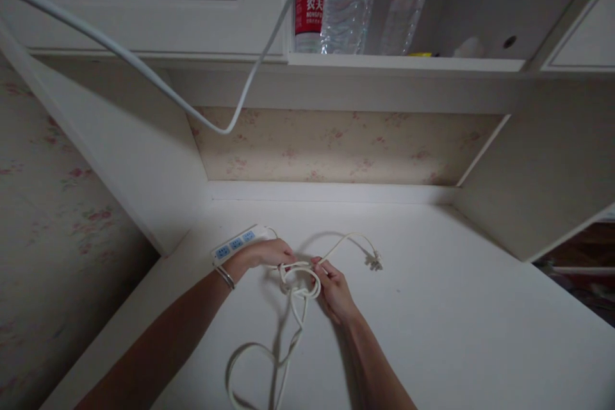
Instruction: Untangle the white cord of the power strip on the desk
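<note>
A white power strip [235,244] with blue sockets lies on the white desk [456,307], its cream cord [293,327] looping toward me. My left hand [263,254], a bracelet on its wrist, is closed on the cord beside the strip. My right hand [335,291] pinches the coiled part of the cord just to the right. Past my right hand the cord arcs to its plug [373,261], which rests on the desk.
A shelf above holds three plastic water bottles [346,0]. A white cable [144,73] hangs across the upper left. Floral wallpaper [336,147] backs the desk niche; white side panels stand left and right.
</note>
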`<action>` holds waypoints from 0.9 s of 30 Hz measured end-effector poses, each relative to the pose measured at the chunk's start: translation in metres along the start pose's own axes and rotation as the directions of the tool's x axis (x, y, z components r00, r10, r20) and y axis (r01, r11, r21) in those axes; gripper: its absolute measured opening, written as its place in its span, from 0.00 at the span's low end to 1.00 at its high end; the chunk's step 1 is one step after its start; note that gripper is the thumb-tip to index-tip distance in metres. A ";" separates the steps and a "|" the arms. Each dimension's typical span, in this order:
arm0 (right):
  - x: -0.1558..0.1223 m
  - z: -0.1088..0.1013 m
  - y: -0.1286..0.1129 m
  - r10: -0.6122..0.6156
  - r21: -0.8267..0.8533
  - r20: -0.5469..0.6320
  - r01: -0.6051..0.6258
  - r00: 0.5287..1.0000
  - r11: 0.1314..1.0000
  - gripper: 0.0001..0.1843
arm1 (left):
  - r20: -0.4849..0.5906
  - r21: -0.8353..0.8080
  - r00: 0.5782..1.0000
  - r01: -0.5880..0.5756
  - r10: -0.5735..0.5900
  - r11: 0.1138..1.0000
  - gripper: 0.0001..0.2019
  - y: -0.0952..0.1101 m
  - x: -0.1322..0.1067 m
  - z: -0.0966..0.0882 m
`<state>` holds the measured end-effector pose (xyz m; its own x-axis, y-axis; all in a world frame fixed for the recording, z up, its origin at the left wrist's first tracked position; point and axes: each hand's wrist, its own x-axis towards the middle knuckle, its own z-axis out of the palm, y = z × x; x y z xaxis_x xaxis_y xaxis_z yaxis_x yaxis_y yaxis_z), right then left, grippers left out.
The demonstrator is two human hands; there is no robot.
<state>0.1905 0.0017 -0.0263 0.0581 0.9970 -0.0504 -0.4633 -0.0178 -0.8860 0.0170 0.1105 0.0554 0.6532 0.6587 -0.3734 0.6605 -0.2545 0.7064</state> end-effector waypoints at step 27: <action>0.010 -0.001 -0.012 0.112 0.700 0.045 -0.111 0.993 0.705 0.11 | -0.706 -0.693 0.676 -0.602 -0.209 0.396 0.18 0.032 -0.017 0.011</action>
<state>0.1973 0.0113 -0.0167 -0.0340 0.9911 -0.1288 -0.9525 -0.0712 -0.2962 0.0307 0.0837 0.0778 0.0420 0.9988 0.0246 -0.3887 -0.0064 0.9213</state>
